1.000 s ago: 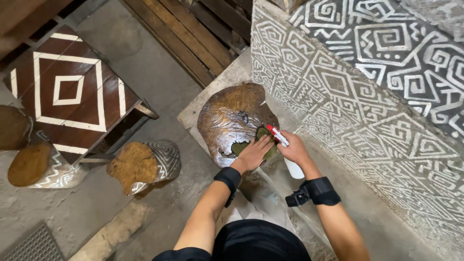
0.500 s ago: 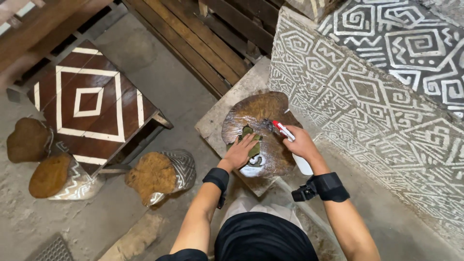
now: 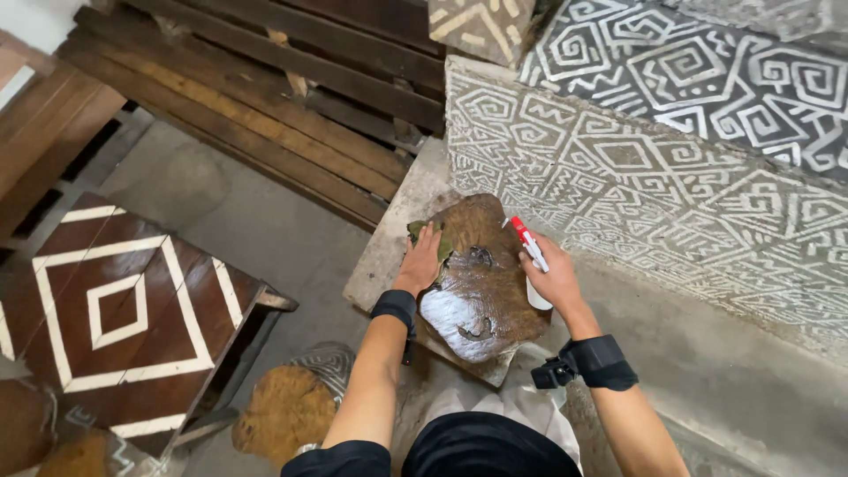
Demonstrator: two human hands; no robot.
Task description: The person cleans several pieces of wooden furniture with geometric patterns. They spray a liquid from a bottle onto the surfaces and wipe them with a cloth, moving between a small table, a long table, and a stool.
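Glossy, wet-looking brown wooden slab (image 3: pixel 481 283) lying flat on a pale stone block (image 3: pixel 389 247), just near of the white-patterned carved wall (image 3: pixel 671 194). Green cloth (image 3: pixel 433 237) now up at the slab's far left edge, where a second ago sat lower, near the middle, beside the spray nozzle; so wiping stroke carried away from the body, sheen spread across the near half. Left hand (image 3: pixel 422 261) pressed flat on the cloth, fingers extended, palm down, forearm reaching straight out, dark band at the wrist. Right hand (image 3: pixel 552 281) closed in a full grip round a white spray bottle (image 3: pixel 533 265) with red nozzle, held at the slab's right edge, nozzle angled toward the far left, wrist strapped. Further left, a dark stool (image 3: pixel 132 309) with white diamond pattern; near, a rough brown round piece (image 3: pixel 283 411) on the floor; stacked dark planks (image 3: pixel 265 115) far behind.
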